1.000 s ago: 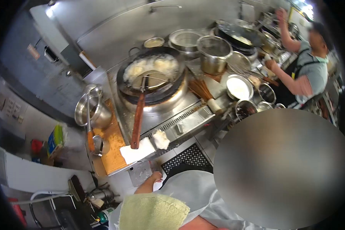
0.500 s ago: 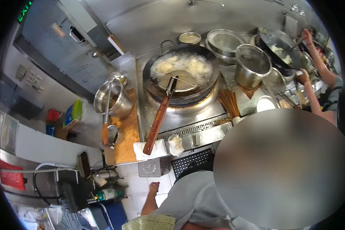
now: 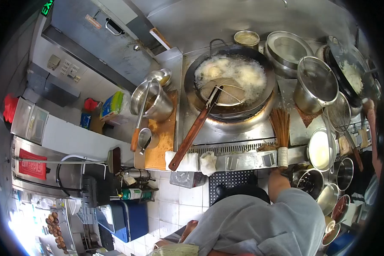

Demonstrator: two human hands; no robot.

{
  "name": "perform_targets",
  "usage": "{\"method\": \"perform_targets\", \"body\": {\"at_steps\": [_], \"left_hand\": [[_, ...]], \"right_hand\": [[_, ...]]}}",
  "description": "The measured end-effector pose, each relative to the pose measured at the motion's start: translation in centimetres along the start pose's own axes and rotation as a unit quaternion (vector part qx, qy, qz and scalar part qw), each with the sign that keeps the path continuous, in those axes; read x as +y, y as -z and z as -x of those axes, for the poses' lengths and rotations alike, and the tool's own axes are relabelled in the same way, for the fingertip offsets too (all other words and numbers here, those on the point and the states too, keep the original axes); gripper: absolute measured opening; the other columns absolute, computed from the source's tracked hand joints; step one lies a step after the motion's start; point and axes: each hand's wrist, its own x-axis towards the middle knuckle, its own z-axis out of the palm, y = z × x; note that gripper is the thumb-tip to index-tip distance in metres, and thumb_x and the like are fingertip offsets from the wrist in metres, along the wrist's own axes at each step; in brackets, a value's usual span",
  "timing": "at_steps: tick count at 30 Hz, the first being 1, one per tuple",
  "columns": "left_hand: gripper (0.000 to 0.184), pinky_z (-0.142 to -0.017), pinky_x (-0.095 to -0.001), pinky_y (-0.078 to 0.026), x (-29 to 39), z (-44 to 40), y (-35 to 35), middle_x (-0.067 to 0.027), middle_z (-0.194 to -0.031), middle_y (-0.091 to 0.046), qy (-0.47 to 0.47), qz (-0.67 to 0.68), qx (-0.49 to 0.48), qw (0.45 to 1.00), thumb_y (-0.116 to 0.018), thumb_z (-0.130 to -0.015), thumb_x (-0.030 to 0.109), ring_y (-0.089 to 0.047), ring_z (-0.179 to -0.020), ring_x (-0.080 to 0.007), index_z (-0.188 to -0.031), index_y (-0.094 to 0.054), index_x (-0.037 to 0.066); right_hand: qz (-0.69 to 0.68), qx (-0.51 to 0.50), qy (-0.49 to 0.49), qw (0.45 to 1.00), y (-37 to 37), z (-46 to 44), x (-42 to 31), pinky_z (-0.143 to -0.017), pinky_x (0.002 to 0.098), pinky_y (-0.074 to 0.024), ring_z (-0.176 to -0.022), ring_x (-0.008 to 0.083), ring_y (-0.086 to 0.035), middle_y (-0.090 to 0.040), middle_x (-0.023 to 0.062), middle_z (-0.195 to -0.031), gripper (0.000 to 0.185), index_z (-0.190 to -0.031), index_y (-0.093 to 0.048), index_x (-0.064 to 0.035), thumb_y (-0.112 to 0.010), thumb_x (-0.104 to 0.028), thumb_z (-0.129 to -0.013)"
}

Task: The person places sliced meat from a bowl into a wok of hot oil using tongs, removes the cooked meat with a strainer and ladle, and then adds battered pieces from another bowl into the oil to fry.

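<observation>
My left hand (image 3: 190, 227) hangs low beside my grey shirt, partly hidden by it; its fingers do not show clearly. My right arm reaches forward to the stove front, and my right hand (image 3: 280, 174) is just below the edge, near the pale wrapped handle of a bamboo brush (image 3: 281, 128); its fingers are hidden. Ahead stands a black wok (image 3: 191, 96) of bubbling oil with pale yellow pieces frying (image 3: 213, 72). A wire-mesh strainer (image 3: 222, 91) rests in it, its wooden handle (image 3: 190, 138) lying over the front edge on a white cloth (image 3: 184, 160).
At left, a steel pot (image 3: 160, 106) and a small cup (image 3: 148, 140) stand on a wooden board (image 3: 158, 160). To the right are a tall pot (image 3: 315, 87), a white bowl (image 3: 321, 149) and several metal bowls. A co-worker's arm (image 3: 373, 136) shows at the far right.
The view has turned to the right, so the wok sits further right. My right arm now shows at the stove front. My left hand is lower and closer to my body.
</observation>
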Motion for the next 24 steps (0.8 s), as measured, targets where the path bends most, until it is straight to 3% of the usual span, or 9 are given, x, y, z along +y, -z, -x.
{"method": "perform_targets", "body": {"at_steps": [4,8,9,11,12,13,16,20,24], "left_hand": [[0.028,-0.06,-0.0306,-0.052,2.2,-0.2,2.7,-0.0081,-0.079,-0.068,-0.001,-0.035,-0.001,0.999,-0.068,-0.081,0.026,-0.063,-0.068,-0.0153,-0.103,-0.063,0.009],[0.04,-0.085,-0.0347,-0.049,8.2,-0.7,6.0,-0.0132,-0.105,-0.067,-0.195,-0.211,-0.015,0.958,-0.07,-0.08,0.033,-0.063,-0.1,-0.0251,-0.11,-0.062,0.008],[0.038,-0.071,-0.0306,-0.051,12.1,1.3,6.5,-0.0072,-0.097,-0.066,-0.26,-0.245,-0.027,0.934,-0.07,-0.083,0.03,-0.062,-0.08,-0.0162,-0.112,-0.062,0.007],[0.037,-0.076,-0.0303,-0.05,19.0,5.1,7.2,-0.0058,-0.102,-0.066,-0.289,-0.226,-0.062,0.928,-0.068,-0.085,0.029,-0.061,-0.087,-0.0167,-0.112,-0.061,0.007],[0.035,-0.079,-0.0293,-0.049,21.7,6.3,7.6,-0.0048,-0.104,-0.065,-0.37,-0.212,-0.086,0.9,-0.068,-0.086,0.028,-0.06,-0.091,-0.0148,-0.112,-0.06,0.006],[0.029,-0.08,-0.029,-0.048,24.5,7.8,7.6,-0.0048,-0.106,-0.064,-0.403,-0.191,-0.102,0.889,-0.065,-0.088,0.021,-0.059,-0.094,-0.0138,-0.112,-0.06,0.006],[0.023,-0.082,-0.0286,-0.047,32.2,15.0,8.0,-0.0058,-0.105,-0.064,-0.473,-0.039,-0.19,0.859,-0.062,-0.09,0.013,-0.058,-0.096,-0.0132,-0.111,-0.06,0.006],[0.025,-0.084,-0.0301,-0.047,38.0,18.2,9.2,-0.0111,-0.108,-0.063,-0.675,-0.153,-0.02,0.721,-0.059,-0.088,0.006,-0.061,-0.097,-0.0207,-0.113,-0.059,0.004],[0.04,-0.089,-0.0375,-0.047,41.0,16.6,9.8,-0.0206,-0.123,-0.053,-0.735,-0.261,0.177,0.6,-0.062,-0.083,0.007,-0.057,-0.105,-0.0345,-0.122,-0.053,0.004]], "right_hand": [[0.0,0.008,0.006,1.0,0.7,-1.4,-0.4,-0.046,0.0412,-0.0489,-0.062,0.0274,-0.059,-0.062,0.0104,-0.082,0.034,-0.097,-0.062,-0.0105,-0.057,-0.042,-0.085],[0.019,0.017,0.028,0.999,2.0,-2.9,-0.1,-0.045,0.0415,-0.0479,-0.06,0.0275,-0.058,-0.062,0.0095,-0.082,0.036,-0.097,-0.061,-0.0109,-0.057,-0.044,-0.084],[0.029,0.02,0.038,0.999,2.3,-3.7,0.1,-0.045,0.0416,-0.0476,-0.059,0.0275,-0.058,-0.062,0.0092,-0.081,0.036,-0.097,-0.061,-0.011,-0.057,-0.044,-0.084],[0.066,0.018,0.066,0.995,3.1,-5.8,0.9,-0.045,0.0418,-0.0471,-0.058,0.0275,-0.057,-0.061,0.0088,-0.081,0.037,-0.097,-0.061,-0.0112,-0.057,-0.045,-0.083],[0.1,0.01,0.084,0.991,2.6,-4.0,0.9,-0.045,0.0419,-0.0468,-0.058,0.0275,-0.057,-0.061,0.0085,-0.081,0.037,-0.097,-0.061,-0.0113,-0.058,-0.046,-0.083],[0.011,0.031,0.066,0.997,3.3,-1.8,1.2,-0.047,0.0426,-0.0489,-0.058,0.0258,-0.056,-0.06,0.008,-0.08,0.032,-0.096,-0.061,-0.0094,-0.059,-0.038,-0.082],[0.209,-0.015,0.102,0.973,5.0,4.6,2.4,-0.043,0.0405,-0.0519,-0.055,0.0278,-0.059,-0.059,0.0162,-0.071,0.019,-0.088,-0.06,-0.0007,-0.05,-0.017,-0.086],[0.34,-0.191,0.133,0.911,7.4,9.9,6.4,-0.052,0.0387,-0.0559,-0.072,0.0277,-0.065,-0.065,0.0164,-0.091,0.019,-0.098,-0.06,0.0017,-0.056,-0.008,-0.083],[0.381,-0.245,0.132,0.881,8.9,21.3,7.2,-0.06,0.0353,-0.0576,-0.078,0.0264,-0.068,-0.066,0.0159,-0.097,0.041,-0.121,-0.052,0.0022,-0.063,-0.011,-0.083]]}}
